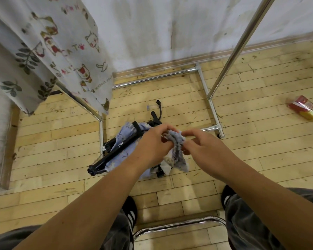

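Left hand (pixel 153 144), right hand (pixel 200 144) both pinching grey cloth (pixel 177 150) mid-air; rack rails (pixel 212 105) flank, floor between open

Wooden floor (pixel 61 159) carries tripod (pixel 116 149), blue fabric (pixel 119 158), red packet (pixel 304 110).

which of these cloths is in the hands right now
The small grey-purple cloth, pinched between the left hand and right hand; the cat-print cloth hangs, the pale blue cloth lies on the floor.
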{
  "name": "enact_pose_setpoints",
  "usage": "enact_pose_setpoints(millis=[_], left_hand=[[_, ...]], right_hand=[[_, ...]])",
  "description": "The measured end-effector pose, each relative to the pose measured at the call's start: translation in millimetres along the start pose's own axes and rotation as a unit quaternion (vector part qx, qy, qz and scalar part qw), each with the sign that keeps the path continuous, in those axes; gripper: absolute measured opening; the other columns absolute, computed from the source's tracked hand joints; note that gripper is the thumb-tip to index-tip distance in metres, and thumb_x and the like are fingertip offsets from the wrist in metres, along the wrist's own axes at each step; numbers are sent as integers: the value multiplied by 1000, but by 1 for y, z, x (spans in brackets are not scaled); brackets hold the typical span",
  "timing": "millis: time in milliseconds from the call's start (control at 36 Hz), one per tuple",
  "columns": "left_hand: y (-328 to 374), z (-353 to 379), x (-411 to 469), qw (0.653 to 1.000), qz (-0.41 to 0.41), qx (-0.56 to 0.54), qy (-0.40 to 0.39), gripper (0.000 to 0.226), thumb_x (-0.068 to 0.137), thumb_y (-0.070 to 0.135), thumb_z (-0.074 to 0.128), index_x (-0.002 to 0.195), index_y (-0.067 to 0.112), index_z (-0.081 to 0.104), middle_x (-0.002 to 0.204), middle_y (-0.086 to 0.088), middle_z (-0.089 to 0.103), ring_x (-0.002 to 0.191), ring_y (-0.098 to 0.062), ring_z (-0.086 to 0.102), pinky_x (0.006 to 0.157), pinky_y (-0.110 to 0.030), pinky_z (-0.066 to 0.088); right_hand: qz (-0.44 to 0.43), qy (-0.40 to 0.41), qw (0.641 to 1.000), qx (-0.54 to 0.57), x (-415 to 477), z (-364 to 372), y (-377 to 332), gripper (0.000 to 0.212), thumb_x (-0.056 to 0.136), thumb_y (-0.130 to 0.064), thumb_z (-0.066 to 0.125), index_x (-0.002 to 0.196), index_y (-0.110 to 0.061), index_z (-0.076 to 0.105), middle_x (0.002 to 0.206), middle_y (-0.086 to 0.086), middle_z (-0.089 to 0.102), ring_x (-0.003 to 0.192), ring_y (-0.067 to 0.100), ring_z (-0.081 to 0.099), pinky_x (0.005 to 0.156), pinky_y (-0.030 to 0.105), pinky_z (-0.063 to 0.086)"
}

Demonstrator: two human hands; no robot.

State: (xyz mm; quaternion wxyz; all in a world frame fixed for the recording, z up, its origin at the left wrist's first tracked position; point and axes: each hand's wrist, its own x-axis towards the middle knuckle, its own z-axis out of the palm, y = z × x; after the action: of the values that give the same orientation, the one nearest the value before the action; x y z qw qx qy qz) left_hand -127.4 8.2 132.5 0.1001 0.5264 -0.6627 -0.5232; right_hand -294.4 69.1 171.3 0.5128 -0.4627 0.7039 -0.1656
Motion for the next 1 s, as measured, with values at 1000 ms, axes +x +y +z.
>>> enact_pose_setpoints(millis=[1000], left_hand=[[33, -52, -63, 987, -87, 129, 40, 29, 96, 22, 64, 105, 40, 44, 131, 12, 50, 73, -7, 60, 55, -24, 39]], right_hand=[[-14, 85, 996, 0, -6, -11, -4, 6, 106, -30, 53, 110, -26, 56, 89, 0, 69, 71, 21, 70, 50, 30, 53]])
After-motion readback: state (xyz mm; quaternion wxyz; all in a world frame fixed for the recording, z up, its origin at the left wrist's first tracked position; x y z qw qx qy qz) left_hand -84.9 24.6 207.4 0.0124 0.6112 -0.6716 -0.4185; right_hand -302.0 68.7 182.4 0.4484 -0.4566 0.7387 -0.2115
